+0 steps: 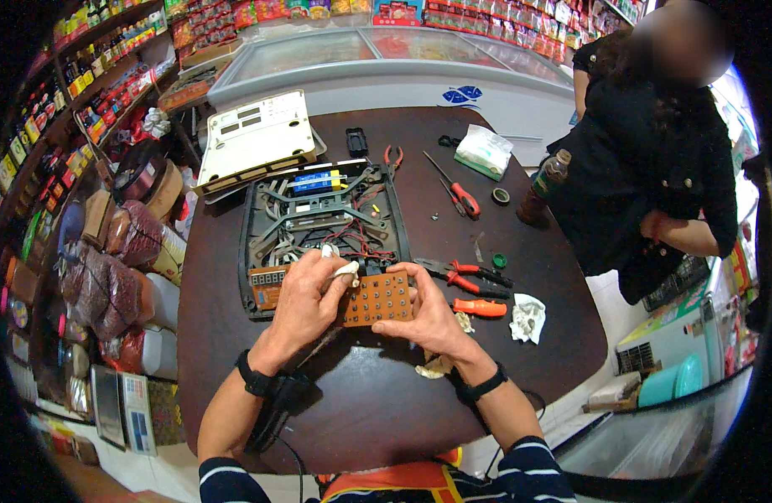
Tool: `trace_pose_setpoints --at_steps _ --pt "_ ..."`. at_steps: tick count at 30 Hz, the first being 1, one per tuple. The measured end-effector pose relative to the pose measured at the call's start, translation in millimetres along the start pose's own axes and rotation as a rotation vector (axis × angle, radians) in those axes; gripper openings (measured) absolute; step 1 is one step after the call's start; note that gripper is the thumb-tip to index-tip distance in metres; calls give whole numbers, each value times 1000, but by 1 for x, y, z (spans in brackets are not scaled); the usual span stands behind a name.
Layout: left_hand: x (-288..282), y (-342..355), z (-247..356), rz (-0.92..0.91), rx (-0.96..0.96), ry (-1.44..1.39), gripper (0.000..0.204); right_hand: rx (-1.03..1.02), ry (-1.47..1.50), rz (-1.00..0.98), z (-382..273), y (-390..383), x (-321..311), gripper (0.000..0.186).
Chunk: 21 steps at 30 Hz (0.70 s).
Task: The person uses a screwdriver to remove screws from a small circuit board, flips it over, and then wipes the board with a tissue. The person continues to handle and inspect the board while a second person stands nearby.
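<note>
My right hand (434,317) grips an orange-brown keypad circuit board (377,300) with rows of small buttons, thumb on its lower edge. A crumpled white tissue (346,272) is pinched in my left hand (304,289) against the board's upper left corner. Behind the board lies the opened dark base of a weighing scale (319,220), with a metal frame, red wires and a blue battery (315,182). A display circuit board (268,281) sits at its near left corner, partly behind my left hand. The scale's white top cover (260,138) rests at the far left.
To the right on the dark table (537,260) lie pliers (465,270), an orange-handled tool (480,308), red-handled screwdrivers (463,199), tape (501,196) and a used tissue (528,318). A bottle (543,189) stands at the right edge, beside a person in black (642,151). A glass-topped freezer (386,71) is behind.
</note>
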<state>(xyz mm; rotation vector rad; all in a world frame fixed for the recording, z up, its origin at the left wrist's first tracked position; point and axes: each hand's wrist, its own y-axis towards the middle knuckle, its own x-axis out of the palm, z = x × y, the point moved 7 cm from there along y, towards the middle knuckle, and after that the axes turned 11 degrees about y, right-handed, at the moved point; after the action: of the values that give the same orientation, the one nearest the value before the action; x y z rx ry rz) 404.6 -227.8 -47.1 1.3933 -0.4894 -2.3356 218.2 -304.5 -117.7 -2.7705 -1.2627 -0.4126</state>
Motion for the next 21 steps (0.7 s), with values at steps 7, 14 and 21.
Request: trace_pose_setpoints --at_steps 7,14,21 --pt "5 3 56 32 449 122 29 -47 -100 -25 -2 -1 2 91" --pt "16 0 55 -151 493 208 28 10 -55 -19 2 -2 3 91" --pt "17 -5 59 -93 539 184 27 -2 -92 19 -1 -6 0 87"
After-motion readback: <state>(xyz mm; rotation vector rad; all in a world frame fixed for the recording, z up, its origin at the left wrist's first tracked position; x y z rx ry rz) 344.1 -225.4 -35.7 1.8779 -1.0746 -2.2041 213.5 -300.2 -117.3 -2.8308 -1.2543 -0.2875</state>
